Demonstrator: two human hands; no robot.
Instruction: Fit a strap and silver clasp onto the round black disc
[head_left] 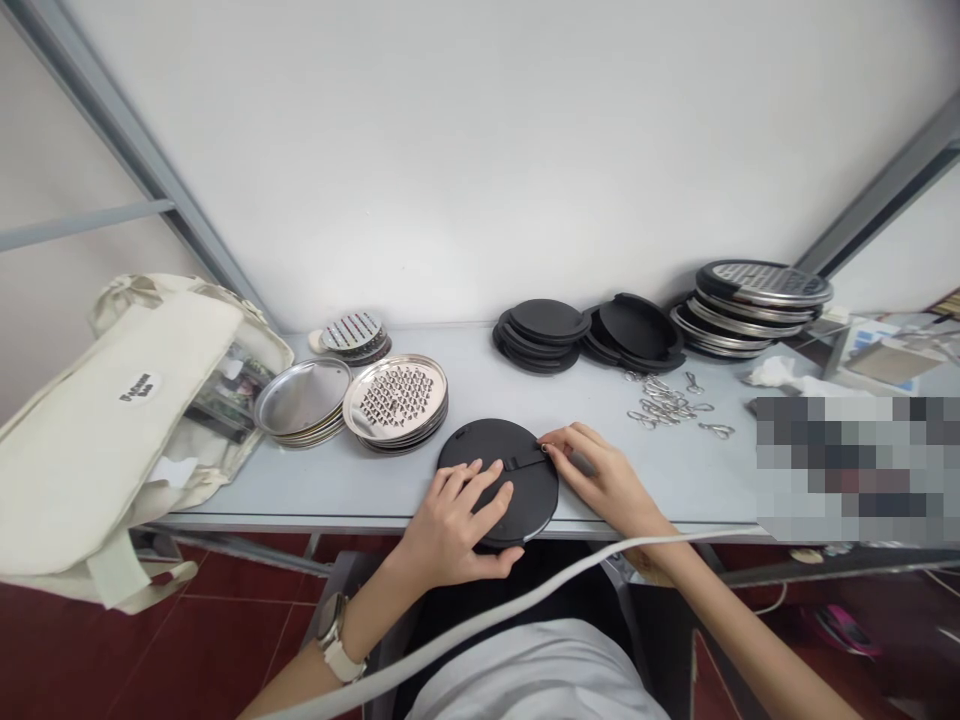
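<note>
A round black disc-shaped case [534, 505] lies at the front edge of the table, with a dark strap or tab near its middle. My left hand [461, 525] rests on it with the fingers spread and the thumb at its near rim. At the disc's right edge my right hand [600, 475] pinches a small metal clip [545, 449], mostly hidden by the fingertips. Beyond that hand lies a loose heap of silver wire clips [664, 405].
Round metal grater plates [397, 400] and plain metal discs [304, 395] are stacked at left, beside a cream bag [112, 400]. Black round lids [544, 325], black trays [641, 330] and a stack of rimmed graters [757, 300] stand behind. A white cable [540, 590] crosses in front.
</note>
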